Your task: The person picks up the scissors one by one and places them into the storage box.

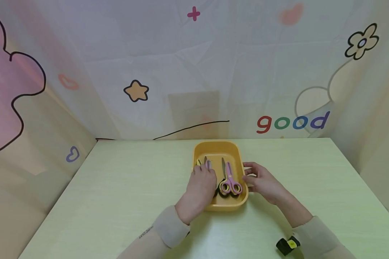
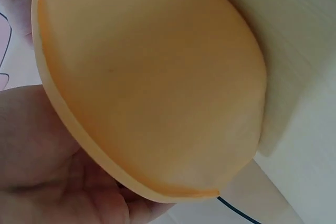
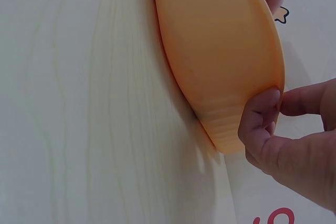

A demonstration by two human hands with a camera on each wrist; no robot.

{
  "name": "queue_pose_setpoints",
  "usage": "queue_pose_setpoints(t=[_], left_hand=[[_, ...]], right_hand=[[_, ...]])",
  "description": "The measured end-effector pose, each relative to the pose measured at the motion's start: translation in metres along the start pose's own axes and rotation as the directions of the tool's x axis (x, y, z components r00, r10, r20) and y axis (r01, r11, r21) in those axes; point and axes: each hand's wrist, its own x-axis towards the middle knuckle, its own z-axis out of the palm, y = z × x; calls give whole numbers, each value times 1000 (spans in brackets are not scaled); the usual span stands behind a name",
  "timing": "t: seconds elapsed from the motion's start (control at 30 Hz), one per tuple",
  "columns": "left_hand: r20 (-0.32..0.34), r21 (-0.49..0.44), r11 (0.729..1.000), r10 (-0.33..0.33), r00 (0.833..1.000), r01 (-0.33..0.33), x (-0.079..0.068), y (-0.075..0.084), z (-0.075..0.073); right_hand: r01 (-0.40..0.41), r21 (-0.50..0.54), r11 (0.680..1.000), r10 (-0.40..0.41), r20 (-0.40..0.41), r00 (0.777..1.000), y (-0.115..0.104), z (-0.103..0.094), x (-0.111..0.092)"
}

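Observation:
A yellow plastic tray (image 1: 225, 208) stands on the table. On its right side lie pink-and-yellow scissors (image 1: 229, 178), over other scissors with black handles. My left hand (image 1: 201, 183) reaches over the tray's left side, fingers bent down among more scissors (image 1: 208, 164), whose blades point away past the fingertips. The tray wall hides its fingertips in the left wrist view, so whether they grip anything is not visible. At the tray's right side, my right hand (image 1: 262, 181) pinches the rim; the right wrist view shows thumb and fingers (image 3: 261, 108) on the tray's edge.
The pale green table (image 1: 126, 176) extends on both sides of the tray. Behind it hangs a printed curtain (image 1: 168, 68) that meets the table's back edge. A small black device with a yellow label (image 1: 287, 245) sits beside the right cuff.

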Motion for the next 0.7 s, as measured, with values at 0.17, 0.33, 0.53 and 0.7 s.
queue_pose_setpoints(t=[0.17, 0.33, 0.53, 0.7], left_hand=[[23, -89, 996, 26, 999, -24, -1, -7, -2], [48, -164, 985, 55, 997, -46, 0, -16, 0], [-79, -284, 956, 56, 995, -76, -4, -30, 6], [-142, -410, 907, 38, 989, -94, -8, -41, 10]], right_hand=[[-4, 0, 1000, 4, -1, 1000, 1, 0, 0], [-7, -4, 1000, 7, -2, 1000, 2, -1, 1], [-11, 0, 1000, 11, -4, 1000, 2, -1, 0], [-11, 0, 1000, 11, -7, 1000, 2, -1, -1]])
